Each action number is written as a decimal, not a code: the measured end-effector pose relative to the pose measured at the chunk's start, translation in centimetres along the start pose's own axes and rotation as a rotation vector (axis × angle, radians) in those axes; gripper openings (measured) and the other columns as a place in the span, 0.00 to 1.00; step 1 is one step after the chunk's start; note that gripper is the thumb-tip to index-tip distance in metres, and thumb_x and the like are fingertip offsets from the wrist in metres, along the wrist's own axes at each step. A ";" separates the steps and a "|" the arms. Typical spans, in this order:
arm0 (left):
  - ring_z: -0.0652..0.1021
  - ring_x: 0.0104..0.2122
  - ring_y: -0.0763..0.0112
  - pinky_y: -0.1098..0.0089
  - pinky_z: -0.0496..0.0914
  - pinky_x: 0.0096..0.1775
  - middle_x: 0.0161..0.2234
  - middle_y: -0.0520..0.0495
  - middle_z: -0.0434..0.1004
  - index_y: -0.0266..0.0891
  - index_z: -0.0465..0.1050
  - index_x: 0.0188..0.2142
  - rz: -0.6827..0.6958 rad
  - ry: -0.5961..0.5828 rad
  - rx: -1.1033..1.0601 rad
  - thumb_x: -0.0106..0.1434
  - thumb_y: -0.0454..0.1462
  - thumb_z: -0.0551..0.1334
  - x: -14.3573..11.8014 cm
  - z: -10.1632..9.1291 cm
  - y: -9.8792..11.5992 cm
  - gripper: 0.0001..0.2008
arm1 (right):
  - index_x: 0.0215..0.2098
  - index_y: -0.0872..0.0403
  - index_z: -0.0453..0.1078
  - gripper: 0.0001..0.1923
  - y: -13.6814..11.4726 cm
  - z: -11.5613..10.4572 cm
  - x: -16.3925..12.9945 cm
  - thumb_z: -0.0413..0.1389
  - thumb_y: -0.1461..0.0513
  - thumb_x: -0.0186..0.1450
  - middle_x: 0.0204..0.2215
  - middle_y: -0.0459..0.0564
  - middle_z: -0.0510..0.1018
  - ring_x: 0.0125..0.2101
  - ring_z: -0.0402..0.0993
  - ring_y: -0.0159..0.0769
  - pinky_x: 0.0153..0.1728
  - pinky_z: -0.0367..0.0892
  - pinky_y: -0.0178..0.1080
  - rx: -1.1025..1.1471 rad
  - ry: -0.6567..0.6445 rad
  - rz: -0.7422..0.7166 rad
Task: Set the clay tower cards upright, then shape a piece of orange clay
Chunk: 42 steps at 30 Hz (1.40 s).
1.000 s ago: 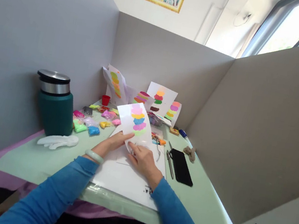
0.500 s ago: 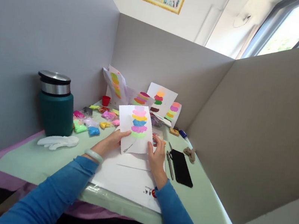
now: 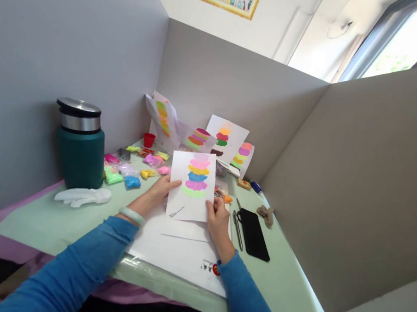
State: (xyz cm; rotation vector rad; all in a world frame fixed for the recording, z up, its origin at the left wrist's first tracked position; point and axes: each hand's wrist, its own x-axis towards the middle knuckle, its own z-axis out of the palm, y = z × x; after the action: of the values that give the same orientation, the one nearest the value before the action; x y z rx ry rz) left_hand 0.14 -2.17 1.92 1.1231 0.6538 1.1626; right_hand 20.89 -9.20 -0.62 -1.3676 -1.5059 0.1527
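Two hands share the painted sheet (image 3: 192,186): your left hand (image 3: 157,194) and right hand (image 3: 217,215) pinch its lower side edges, raised over the white paper (image 3: 177,251). Keep fingertips off the colour bands.

The card (image 3: 192,188) is held up over the paper sheets (image 3: 177,251) lying on the tabletop (image 3: 43,225), left hand (image 3: 155,195) on its left edge, right hand (image 3: 218,218) on its right. Flask (image 3: 78,143) stands far left, glove (image 3: 81,195) in front of it, clay packets (image 3: 129,167) between flask and card. Scissors (image 3: 237,226) and phone (image 3: 255,233) lie right of the sheets. More cards (image 3: 211,138) lean against the back wall.
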 end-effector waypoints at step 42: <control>0.79 0.41 0.50 0.56 0.72 0.43 0.43 0.35 0.79 0.33 0.73 0.48 -0.031 -0.110 0.106 0.43 0.39 0.73 -1.0 1.2 0.9 0.31 | 0.43 0.55 0.70 0.19 0.3 0.0 0.2 0.57 0.52 0.58 0.39 0.52 0.78 0.37 0.73 0.42 0.38 0.68 0.41 0.313 -0.111 0.148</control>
State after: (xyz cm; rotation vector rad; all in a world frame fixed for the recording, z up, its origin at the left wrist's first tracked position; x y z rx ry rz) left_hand 0.57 -3.54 3.03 1.2528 0.6513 1.0423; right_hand 21.16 -8.96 -0.73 -1.2311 -1.4017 0.5428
